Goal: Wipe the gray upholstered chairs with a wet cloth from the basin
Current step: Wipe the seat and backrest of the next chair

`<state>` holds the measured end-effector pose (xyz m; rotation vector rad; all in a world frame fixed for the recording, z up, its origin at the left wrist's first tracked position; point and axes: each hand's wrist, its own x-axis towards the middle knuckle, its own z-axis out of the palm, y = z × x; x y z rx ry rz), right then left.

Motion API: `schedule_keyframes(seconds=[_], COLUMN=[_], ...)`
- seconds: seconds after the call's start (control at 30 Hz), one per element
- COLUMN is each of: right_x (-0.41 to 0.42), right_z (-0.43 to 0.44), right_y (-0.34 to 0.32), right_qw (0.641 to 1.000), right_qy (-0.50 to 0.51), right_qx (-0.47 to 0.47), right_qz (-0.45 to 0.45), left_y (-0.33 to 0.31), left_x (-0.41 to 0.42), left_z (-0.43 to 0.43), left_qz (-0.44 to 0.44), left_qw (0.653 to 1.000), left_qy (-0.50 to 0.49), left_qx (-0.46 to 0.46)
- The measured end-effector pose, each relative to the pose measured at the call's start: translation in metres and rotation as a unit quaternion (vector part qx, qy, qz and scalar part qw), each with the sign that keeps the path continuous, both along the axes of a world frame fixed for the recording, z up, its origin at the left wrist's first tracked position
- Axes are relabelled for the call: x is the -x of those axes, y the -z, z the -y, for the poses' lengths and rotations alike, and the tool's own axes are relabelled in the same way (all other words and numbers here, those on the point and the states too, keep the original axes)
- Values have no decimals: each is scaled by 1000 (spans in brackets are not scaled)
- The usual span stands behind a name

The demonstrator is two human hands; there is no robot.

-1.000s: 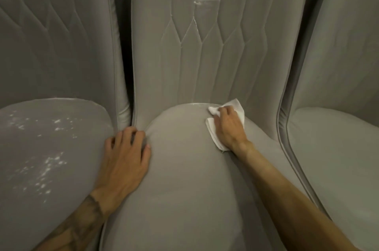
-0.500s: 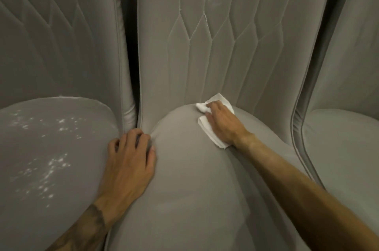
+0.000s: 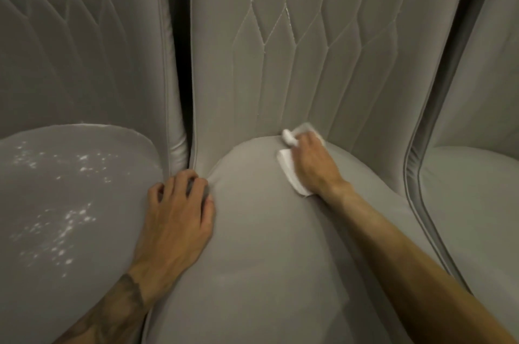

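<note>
Here, two hands work on the middle of three gray chairs standing side by side.

Nearest, the left hand (image 3: 175, 220) lies palm down, fingers spread and gripping nothing, on the left edge of the middle chair's seat (image 3: 252, 259), beside the gap to the left chair (image 3: 70, 189), whose seat shows pale speckles. Farther in, the right hand (image 3: 314, 166) presses flat on a white cloth (image 3: 289, 172), pinning it at the back of the seat where it meets the quilted backrest (image 3: 280, 62). A right chair (image 3: 477, 203) stands alongside.
</note>
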<state>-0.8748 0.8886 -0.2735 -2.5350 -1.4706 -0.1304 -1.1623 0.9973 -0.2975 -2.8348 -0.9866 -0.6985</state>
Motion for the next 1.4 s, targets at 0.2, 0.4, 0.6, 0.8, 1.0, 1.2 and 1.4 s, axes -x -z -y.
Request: schedule_keyframes(seconds=[0.2,0.4,0.6,0.8,1.0,1.2,1.4], right_x=[51,9,37,63,6,63,31], right_z=[-53,-13,-28,-55,-10,-56,-11], right_y=[2,-6,0,-5,-5,6,-4], right_qw=[1000,999,998,995,990,997,997], right_qy=[7,-25,61,-94,75,7,21], right_qx=[20,38,-10,-12,-97,-60,-40], right_qz=[9,10,8,-44,-75,-41,-57], left_y=[0,0,0,-2,-6,-1,2], left_x=[-1,0,0,1,1,-3,-1], left_z=[2,0,0,1,4,2,0], left_qz=[1,5,-1,-6,-17,-23,-23], left_qw=[1000,1000,1000,1000,1000,999,999], left_qy=[-7,-1,-3,-2,-7,-17,-11], left_qx=[-6,-8,-6,2,-15,-21,-35])
